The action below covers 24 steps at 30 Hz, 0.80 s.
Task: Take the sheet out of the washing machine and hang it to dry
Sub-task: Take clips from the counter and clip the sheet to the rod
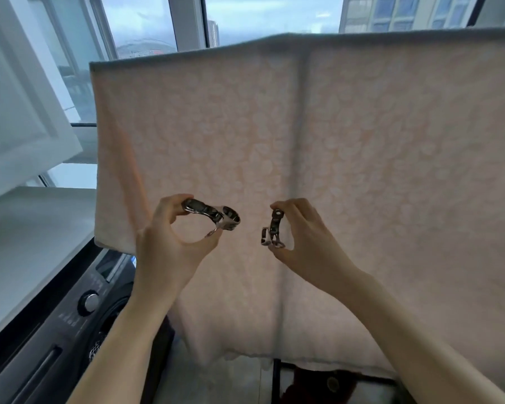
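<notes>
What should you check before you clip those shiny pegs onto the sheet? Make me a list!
1. Sheet draped over the top support: ok, hanging in front of the window.
2. Left hand holds a metal clip: ok, pinched by thumb and fingers.
3. Right hand holds a second clip: ok.
4. Clips on the sheet: not ok, both are held below its top edge.
5. Sheet's bottom edge off the floor: cannot tell.
6. Washing machine empty: cannot tell.

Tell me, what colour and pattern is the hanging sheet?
The sheet is pale peach-pink with a faint whitish blotchy print, seen in the head view.
</notes>
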Available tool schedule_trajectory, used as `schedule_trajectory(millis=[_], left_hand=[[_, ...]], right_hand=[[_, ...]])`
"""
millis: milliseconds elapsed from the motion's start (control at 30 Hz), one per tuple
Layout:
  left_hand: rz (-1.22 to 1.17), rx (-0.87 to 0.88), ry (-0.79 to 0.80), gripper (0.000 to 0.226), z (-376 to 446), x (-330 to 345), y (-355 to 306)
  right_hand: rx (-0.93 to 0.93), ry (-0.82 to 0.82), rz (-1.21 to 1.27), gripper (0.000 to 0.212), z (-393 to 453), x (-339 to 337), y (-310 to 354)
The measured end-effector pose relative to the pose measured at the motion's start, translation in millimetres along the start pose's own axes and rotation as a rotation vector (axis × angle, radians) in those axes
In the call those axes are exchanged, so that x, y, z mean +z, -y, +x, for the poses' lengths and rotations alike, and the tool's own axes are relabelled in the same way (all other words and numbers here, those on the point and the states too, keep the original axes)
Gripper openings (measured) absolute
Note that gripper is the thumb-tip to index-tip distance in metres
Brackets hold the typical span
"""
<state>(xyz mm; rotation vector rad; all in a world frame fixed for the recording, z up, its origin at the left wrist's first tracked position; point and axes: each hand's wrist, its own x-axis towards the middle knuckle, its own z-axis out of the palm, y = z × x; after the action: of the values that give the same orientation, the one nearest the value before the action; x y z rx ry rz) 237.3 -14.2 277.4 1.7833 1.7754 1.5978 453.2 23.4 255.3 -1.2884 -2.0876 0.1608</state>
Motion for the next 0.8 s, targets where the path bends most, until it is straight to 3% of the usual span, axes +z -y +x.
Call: schedule_trajectory(millis=[300, 500, 700, 800], left_hand=[[0.098, 0.251, -0.097, 0.052, 84, -22, -32], [0.125, 0.362, -0.147, 0.063, 122, -40, -55], [0.178, 0.461, -0.221, 0.044, 161, -56, -78], [0.217, 0.495, -0.235, 0.043, 183, -63, -86]], right_hand=[[-0.259, -0.145, -0.285, 0.06, 119, -59, 20], [-0.371, -0.126, -0.474, 0.06, 180, -76, 39], [-0.336, -0.032, -0.589, 0.046, 211, -92, 48], [-0.268, -0.022, -0.615, 0.05, 221, -91, 47]])
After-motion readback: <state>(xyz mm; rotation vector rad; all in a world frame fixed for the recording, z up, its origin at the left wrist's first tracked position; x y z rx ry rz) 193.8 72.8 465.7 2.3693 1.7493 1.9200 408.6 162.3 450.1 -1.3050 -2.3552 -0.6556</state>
